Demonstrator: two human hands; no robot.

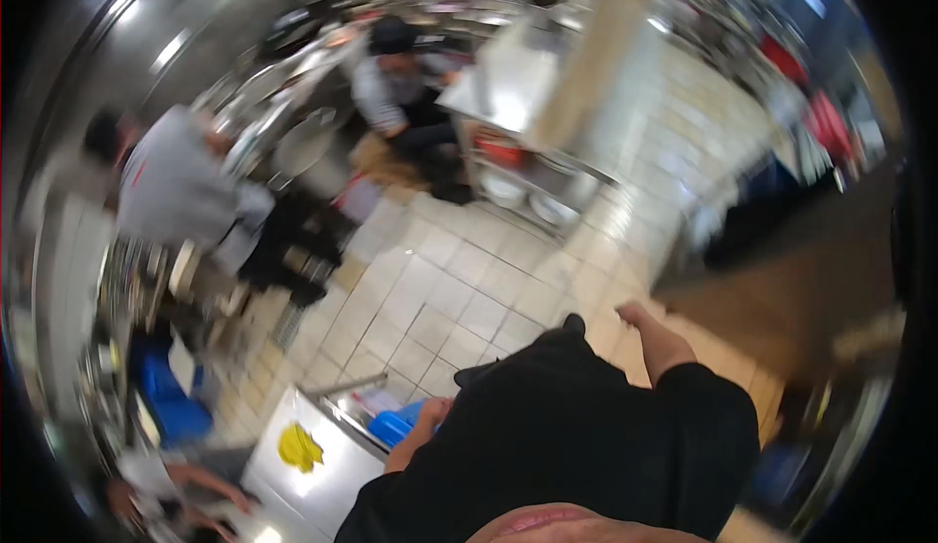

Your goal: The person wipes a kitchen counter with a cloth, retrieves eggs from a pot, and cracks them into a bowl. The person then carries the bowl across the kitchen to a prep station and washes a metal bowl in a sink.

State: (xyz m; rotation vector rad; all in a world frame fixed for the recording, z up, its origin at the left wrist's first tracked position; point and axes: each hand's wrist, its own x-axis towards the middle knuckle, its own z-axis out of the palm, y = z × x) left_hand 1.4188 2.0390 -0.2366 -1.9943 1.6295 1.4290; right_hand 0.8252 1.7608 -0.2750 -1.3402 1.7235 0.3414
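Observation:
My left hand (435, 412) is low at my side, beside a blue plastic item (394, 426) at the edge of a steel counter. Blur and my body hide its fingers, so I cannot see whether it touches the blue plastic. Out in front on the other side, my right hand (629, 314) hangs over the tiled floor, its fingers loosely curled with nothing visible in them. A crumpled yellow cloth-like thing (300, 448) lies on the steel counter (278, 496) at lower left.
One person in grey (181, 176) works at the left. Another person (396, 88) crouches by a steel table (508, 84) with bowls beneath. At lower left, a third person's arm (210, 484) reaches toward the counter. Pale tiles (430, 294) cover the floor. A brown panel (772, 299) stands right.

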